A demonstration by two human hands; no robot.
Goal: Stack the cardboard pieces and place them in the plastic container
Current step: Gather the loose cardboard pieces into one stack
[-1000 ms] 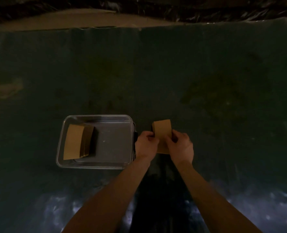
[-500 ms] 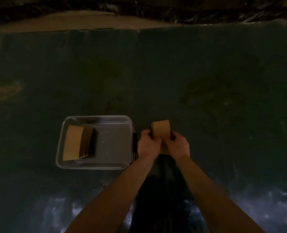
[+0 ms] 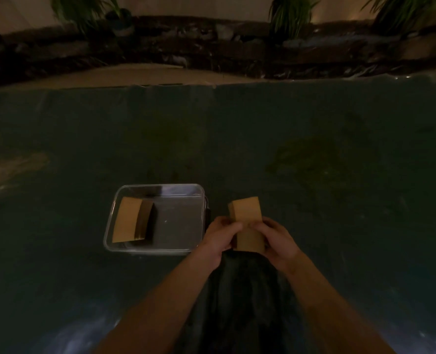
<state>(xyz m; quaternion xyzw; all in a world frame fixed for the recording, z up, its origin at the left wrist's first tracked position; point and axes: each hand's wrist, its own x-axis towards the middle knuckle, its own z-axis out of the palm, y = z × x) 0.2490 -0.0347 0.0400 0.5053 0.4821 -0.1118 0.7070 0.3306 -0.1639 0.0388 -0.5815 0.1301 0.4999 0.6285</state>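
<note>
Hands: left hand (image 3: 220, 235) and right hand (image 3: 275, 240) are gripping cardboard stack (image 3: 246, 221) | Target: plastic container (image 3: 155, 249) is lying just left, nearer the left hand | Axis: stack running away from body

free: right half of the plastic container (image 3: 201, 198) bare | blocked: its left half by a cardboard stack (image 3: 131, 221) (leaning) | open: dark tabletop (image 3: 339, 200) right of the hands and beyond the container
</note>
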